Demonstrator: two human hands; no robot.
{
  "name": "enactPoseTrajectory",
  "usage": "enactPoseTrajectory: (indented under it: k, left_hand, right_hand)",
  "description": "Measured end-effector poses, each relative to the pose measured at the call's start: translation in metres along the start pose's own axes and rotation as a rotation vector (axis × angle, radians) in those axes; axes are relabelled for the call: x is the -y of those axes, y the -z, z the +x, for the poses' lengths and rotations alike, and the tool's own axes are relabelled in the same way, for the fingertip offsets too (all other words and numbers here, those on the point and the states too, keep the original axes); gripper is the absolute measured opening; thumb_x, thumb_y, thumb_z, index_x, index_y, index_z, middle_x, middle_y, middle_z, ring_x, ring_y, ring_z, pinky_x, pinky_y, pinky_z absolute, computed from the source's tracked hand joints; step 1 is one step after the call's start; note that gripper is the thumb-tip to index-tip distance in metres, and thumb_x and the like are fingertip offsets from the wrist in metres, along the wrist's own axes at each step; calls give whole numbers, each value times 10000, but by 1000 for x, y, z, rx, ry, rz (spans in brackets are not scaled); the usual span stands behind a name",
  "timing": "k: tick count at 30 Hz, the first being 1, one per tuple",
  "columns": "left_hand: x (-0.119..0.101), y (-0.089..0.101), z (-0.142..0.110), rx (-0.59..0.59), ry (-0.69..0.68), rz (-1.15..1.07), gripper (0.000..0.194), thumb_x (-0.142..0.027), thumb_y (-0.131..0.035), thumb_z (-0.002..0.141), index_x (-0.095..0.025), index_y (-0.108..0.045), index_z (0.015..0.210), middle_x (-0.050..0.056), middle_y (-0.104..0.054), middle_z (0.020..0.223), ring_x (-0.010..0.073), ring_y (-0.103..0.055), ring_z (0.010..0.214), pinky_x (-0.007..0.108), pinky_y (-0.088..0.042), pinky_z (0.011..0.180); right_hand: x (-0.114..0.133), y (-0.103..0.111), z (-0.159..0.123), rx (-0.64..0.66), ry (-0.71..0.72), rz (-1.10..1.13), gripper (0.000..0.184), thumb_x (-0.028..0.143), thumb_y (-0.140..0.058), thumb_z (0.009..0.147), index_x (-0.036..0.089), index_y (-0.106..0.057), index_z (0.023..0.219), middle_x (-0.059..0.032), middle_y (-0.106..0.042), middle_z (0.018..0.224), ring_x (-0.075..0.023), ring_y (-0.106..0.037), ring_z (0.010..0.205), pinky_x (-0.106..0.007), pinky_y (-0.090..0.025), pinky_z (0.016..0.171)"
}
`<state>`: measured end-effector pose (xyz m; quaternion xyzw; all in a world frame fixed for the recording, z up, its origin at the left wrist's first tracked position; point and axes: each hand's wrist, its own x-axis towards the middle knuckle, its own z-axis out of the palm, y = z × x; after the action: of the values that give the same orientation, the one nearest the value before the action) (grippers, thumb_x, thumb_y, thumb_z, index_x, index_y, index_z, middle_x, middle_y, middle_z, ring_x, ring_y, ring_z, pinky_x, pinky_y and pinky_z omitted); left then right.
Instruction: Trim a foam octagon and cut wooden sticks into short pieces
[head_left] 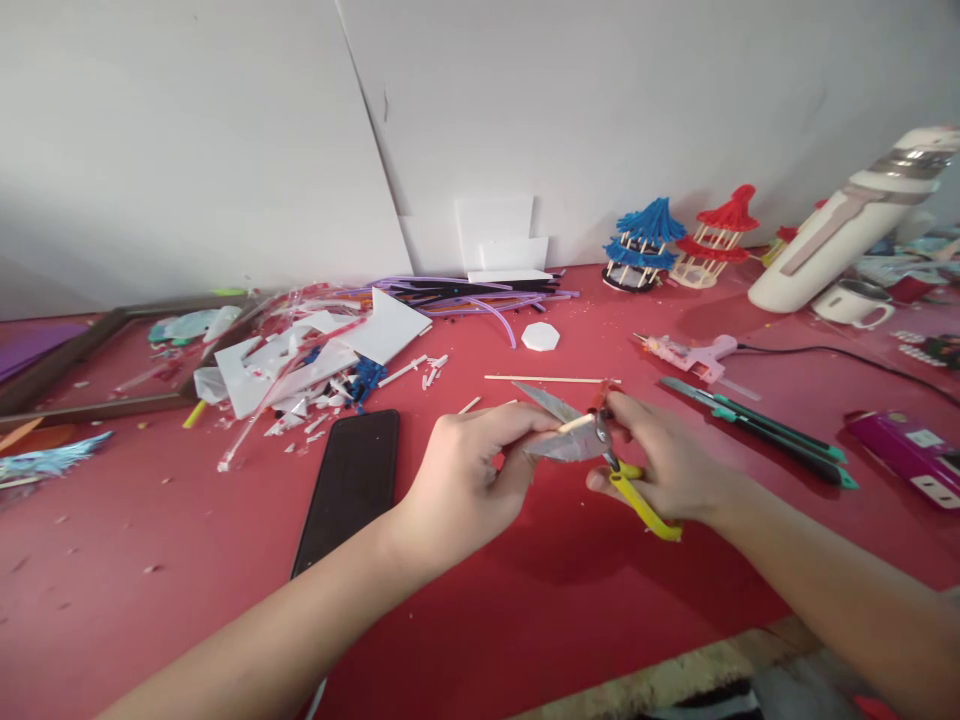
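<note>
My right hand (664,455) grips a pair of scissors (634,490) with yellow handles, their blades parted and pointing left. Between the blades lies a short pale wooden stick (576,424), its left end pinched by the fingers of my left hand (480,465). Just beyond the blades, a longer thin stick (551,379) rests on the red table. Part of another stick (470,405) shows behind my left hand. Farther back sits a white octagonal piece (541,337).
A black phone (349,480) lies left of my left hand, near scraps of white board (390,328). To the right are a pink glue gun (694,355), a cutter knife (757,430) and a magenta power strip (907,455). Blue (645,240) and red (720,235) pagoda models, a bottle (847,225) and a mug (847,302) stand behind.
</note>
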<state>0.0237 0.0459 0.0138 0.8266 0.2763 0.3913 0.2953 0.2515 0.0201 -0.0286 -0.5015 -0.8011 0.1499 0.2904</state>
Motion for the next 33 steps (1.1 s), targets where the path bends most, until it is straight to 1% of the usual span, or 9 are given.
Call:
enactPoseTrajectory:
  k: [4,8,12,16,19,23,28,33]
  left_hand:
    - [1,0,0,-4,-35,-1,340,83,-418,694,-135,-657,799,6,-723,786,56,-612,630,123,-455,588]
    - [-2,1,1,5,-66,4,320,74,-422,695,-128,-651,790,15,-710,768,67,-614,643,131,-462,592]
    - [-5,1,0,21,-75,-1,326,74,-422,707,-138,-650,803,2,-704,751,69,-620,642,137,-470,596]
    - [-4,0,0,13,-75,-11,342,90,-424,696,-138,-650,815,5,-713,782,73,-651,693,138,-489,639]
    - [-3,0,0,8,-98,-18,337,93,-424,698,-130,-646,820,10,-713,786,69,-652,696,133,-491,651]
    - [-1,3,1,18,-144,-16,350,92,-414,692,-125,-649,832,18,-711,796,65,-644,697,118,-473,617]
    - [0,6,1,39,-163,51,335,69,-398,676,-126,-629,822,30,-699,780,78,-612,646,145,-466,586]
    - [-1,5,-1,30,-184,94,319,48,-396,706,-134,-621,838,31,-681,758,87,-589,621,158,-435,525]
  right_hand:
    - [0,-2,1,-21,25,-17,343,455,-628,769,236,-396,896,19,-492,705,-150,-488,584,-265,-407,515]
    - [1,-5,0,-79,75,-55,320,432,-614,789,236,-377,878,26,-478,684,-139,-472,549,-257,-409,496]
    - [2,-6,-2,-131,120,-123,305,397,-596,806,243,-333,812,48,-428,628,-116,-413,484,-239,-361,451]
    - [2,-6,-3,-136,134,-167,278,370,-574,821,241,-330,790,52,-427,599,-108,-405,468,-230,-354,449]
    - [1,-6,-4,-142,131,-171,282,382,-585,812,238,-342,800,57,-430,593,-105,-399,460,-226,-352,446]
    - [2,-4,-3,-133,102,-162,303,389,-612,801,237,-350,817,56,-431,614,-110,-426,486,-222,-363,457]
    - [2,-2,-1,-99,80,-162,330,438,-627,785,223,-388,857,29,-454,671,-133,-477,546,-235,-392,477]
    - [0,-2,-2,-112,93,-175,348,442,-642,769,210,-420,903,15,-479,693,-143,-491,569,-248,-403,498]
